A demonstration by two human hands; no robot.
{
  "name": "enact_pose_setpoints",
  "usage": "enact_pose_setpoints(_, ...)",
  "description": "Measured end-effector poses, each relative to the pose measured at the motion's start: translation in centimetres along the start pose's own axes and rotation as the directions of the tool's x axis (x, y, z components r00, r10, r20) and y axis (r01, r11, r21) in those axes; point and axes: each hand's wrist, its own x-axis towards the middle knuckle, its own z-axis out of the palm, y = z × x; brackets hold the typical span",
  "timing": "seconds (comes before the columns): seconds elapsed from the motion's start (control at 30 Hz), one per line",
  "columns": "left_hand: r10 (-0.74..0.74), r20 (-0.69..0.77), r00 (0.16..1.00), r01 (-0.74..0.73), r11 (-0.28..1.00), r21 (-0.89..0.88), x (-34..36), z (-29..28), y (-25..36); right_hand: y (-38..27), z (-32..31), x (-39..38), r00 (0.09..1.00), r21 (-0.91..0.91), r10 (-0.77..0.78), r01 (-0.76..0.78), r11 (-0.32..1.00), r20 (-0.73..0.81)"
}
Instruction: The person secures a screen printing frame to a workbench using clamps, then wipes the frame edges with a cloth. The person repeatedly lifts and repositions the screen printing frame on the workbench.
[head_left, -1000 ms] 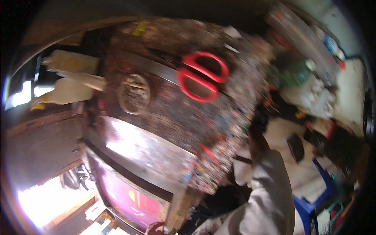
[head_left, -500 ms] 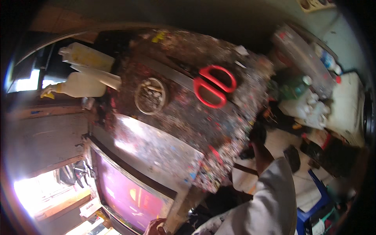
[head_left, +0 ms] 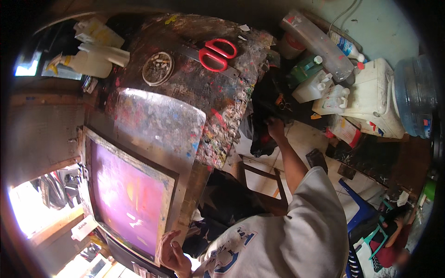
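Observation:
My right arm stretches out past the table's right edge, and my right hand (head_left: 276, 128) is at a black plastic bag (head_left: 265, 139) beside the table. Its fingertips go into the dark folds, so what they hold, if anything, is hidden. Low in the picture, my left hand (head_left: 174, 255) is raised with fingers apart and nothing seen in them. It is beside the near corner of a wooden-framed printing screen (head_left: 172, 191) with purple mesh (head_left: 125, 185).
The paint-crusted table (head_left: 185, 81) bears red-handled scissors (head_left: 215, 59), a metal ruler (head_left: 189, 52), a tub of cigarette butts (head_left: 158, 68) and a glossy sheet (head_left: 155, 116). Spray bottle (head_left: 90, 63) at left; jugs (head_left: 311, 88), white container (head_left: 373, 97) at right. A person (head_left: 394, 245) is at far right.
The view has swung, so the table and scissors sit further left and higher. My right hand, earlier blurred in shadow, now shows at the black bag. More of my left hand is visible.

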Motion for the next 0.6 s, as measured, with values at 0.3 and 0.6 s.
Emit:
enact_pose_setpoints(0.3, 0.141, -0.002, 0.99, -0.141, 0.987, -0.082, -0.4, -1.4, -1.7, -6.4, -9.3, -2.8, 0.95, 0.142, -0.131, 0.176, 0.974, -0.284)
enact_pose_setpoints(0.6, 0.337, 0.054, 0.94, -0.305, 0.901, -0.307, 1.7, -0.8, -1.0, -14.1, -24.6, -6.2, 0.991, 0.926, -0.093, -0.058, 0.373, 0.1)
